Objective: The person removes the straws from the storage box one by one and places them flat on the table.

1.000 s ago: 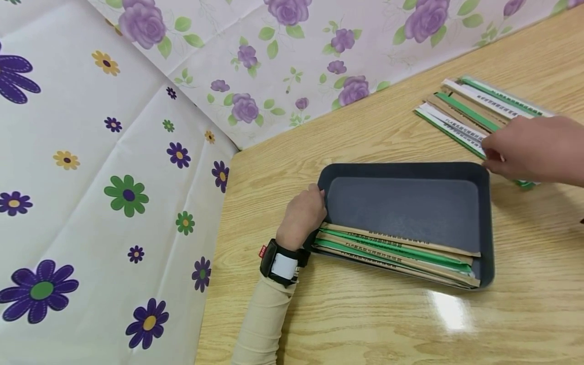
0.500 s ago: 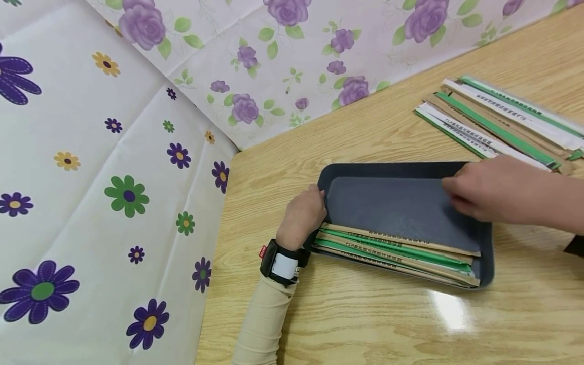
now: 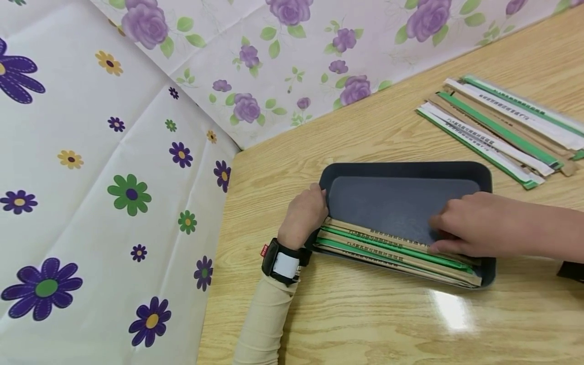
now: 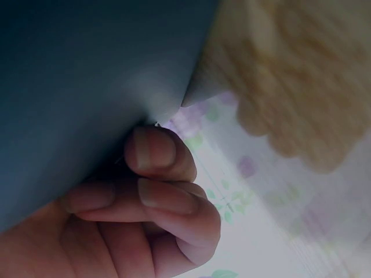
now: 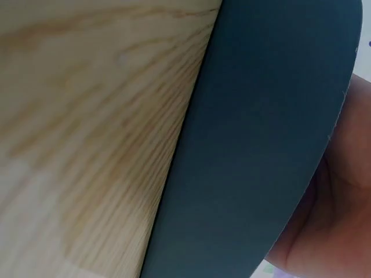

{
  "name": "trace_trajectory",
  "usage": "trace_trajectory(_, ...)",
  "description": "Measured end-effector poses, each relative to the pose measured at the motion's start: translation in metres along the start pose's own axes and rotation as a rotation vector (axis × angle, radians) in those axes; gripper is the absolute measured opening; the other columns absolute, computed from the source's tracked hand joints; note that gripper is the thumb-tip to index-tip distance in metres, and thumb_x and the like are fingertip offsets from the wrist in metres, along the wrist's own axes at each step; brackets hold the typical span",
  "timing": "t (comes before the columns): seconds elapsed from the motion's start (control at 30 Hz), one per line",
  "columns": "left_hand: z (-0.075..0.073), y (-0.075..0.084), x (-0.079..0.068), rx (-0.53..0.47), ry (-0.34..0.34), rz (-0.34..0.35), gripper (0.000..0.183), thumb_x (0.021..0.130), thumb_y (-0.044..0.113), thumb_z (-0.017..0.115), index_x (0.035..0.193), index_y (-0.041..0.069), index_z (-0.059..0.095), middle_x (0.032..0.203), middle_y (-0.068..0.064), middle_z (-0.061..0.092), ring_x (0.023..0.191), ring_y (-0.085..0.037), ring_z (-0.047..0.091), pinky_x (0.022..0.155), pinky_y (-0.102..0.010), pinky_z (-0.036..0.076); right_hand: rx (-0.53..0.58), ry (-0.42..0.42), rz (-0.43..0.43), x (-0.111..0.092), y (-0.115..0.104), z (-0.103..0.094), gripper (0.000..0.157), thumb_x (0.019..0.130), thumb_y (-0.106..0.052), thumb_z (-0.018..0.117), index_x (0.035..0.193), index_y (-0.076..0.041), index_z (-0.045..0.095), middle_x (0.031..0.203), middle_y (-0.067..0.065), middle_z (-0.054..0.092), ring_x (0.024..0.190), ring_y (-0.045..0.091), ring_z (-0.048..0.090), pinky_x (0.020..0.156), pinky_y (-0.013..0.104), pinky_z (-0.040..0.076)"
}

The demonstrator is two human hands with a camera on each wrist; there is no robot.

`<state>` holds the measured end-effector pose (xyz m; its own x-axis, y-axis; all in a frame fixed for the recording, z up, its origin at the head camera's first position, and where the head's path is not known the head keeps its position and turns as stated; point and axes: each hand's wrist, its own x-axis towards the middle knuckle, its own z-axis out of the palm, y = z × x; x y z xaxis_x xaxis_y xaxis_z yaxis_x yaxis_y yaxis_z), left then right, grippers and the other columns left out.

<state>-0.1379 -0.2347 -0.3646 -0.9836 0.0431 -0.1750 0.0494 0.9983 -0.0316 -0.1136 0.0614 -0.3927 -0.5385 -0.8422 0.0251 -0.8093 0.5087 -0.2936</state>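
Note:
A dark grey rectangular tray point(image 3: 383, 195) lies on the wooden table. My left hand point(image 3: 303, 215) grips its left end; in the left wrist view curled fingers point(image 4: 168, 197) press against the tray wall. Several long wrapped straws point(image 3: 388, 245), in brown and green wrappers marked PLA, lie side by side along the tray's near wall. Reaching over the right end, my right hand point(image 3: 476, 225) is inside the tray. Its thumb overlaps the top brown wrapped straw, with a gap between thumb and forefinger. The right wrist view has mostly the outer tray wall point(image 5: 249, 139), hiding the fingertips.
A second row of wrapped straws point(image 3: 502, 126), white, green and brown, lies on the table point(image 3: 274, 167) beyond the tray's right end. Flower-printed sheets point(image 3: 246, 61) stand along the far and left table edges.
My right hand has moved from the straws on the table, over the tray's far right corner, down to the straws in the tray. The left hand keeps its grip on the tray.

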Motion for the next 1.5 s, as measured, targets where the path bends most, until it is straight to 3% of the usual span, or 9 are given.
trace_trajectory(0.43, 0.000, -0.003, 0.000, -0.022, -0.014, 0.003, 0.032, 0.107, 0.024, 0.034, 0.106, -0.002, 0.053, 0.072, -0.012, 0.055, 0.060, -0.025, 0.058, 0.053, -0.033, 0.045, 0.091, -0.065, -0.019, 0.001, -0.004, 0.001, 0.031, 0.090, -0.020, 0.069, 0.067, -0.026, 0.050, 0.055, -0.015, 0.038, 0.044, -0.002, 0.034, 0.044, 0.021, 0.030)
trace_trajectory(0.63, 0.000, -0.001, 0.000, -0.021, -0.016, 0.003, 0.033, 0.107, 0.025, 0.034, 0.107, -0.002, 0.053, 0.070, -0.012, 0.054, 0.058, -0.024, 0.058, 0.052, -0.033, 0.045, 0.062, -0.030, -0.015, -0.002, 0.000, -0.002, 0.030, 0.088, -0.018, 0.070, 0.068, -0.027, 0.050, 0.054, -0.015, 0.037, 0.044, -0.002, 0.033, 0.043, 0.020, 0.030)
trace_trajectory(1.0, -0.001, 0.000, 0.001, 0.012, -0.006, -0.001, 0.033, 0.107, 0.025, 0.034, 0.107, -0.002, 0.053, 0.072, -0.012, 0.056, 0.061, -0.025, 0.061, 0.052, -0.033, 0.046, -0.057, 0.112, 0.118, -0.004, 0.004, -0.030, 0.036, 0.088, -0.018, 0.068, 0.064, -0.025, 0.043, 0.051, -0.013, 0.033, 0.044, 0.000, 0.029, 0.046, 0.023, 0.025)
trace_trajectory(1.1, 0.000, 0.000, 0.001, 0.009, -0.011, -0.007, 0.033, 0.107, 0.025, 0.034, 0.108, -0.002, 0.053, 0.073, -0.012, 0.056, 0.061, -0.024, 0.060, 0.052, -0.032, 0.046, -0.100, 0.113, 0.170, -0.005, 0.008, -0.039, 0.035, 0.088, -0.020, 0.068, 0.064, -0.024, 0.043, 0.051, -0.011, 0.034, 0.045, 0.003, 0.031, 0.048, 0.024, 0.025)
trace_trajectory(1.33, 0.001, 0.000, 0.001, -0.002, -0.022, -0.016, 0.033, 0.107, 0.025, 0.034, 0.109, -0.002, 0.053, 0.074, -0.012, 0.057, 0.061, -0.024, 0.060, 0.052, -0.032, 0.045, -0.151, 0.163, 0.302, -0.009, 0.038, -0.057, 0.027, 0.085, -0.016, 0.067, 0.066, -0.018, 0.048, 0.053, -0.006, 0.040, 0.047, 0.008, 0.037, 0.049, 0.028, 0.030)
trace_trajectory(1.5, 0.000, 0.000, 0.001, -0.005, -0.021, -0.017, 0.032, 0.107, 0.024, 0.034, 0.109, -0.002, 0.053, 0.076, -0.013, 0.058, 0.063, -0.025, 0.061, 0.053, -0.033, 0.046, -0.213, 0.120, 0.427, -0.015, 0.066, -0.065, 0.025, 0.089, -0.016, 0.062, 0.067, -0.014, 0.050, 0.054, -0.003, 0.044, 0.049, 0.014, 0.042, 0.047, 0.034, 0.032)
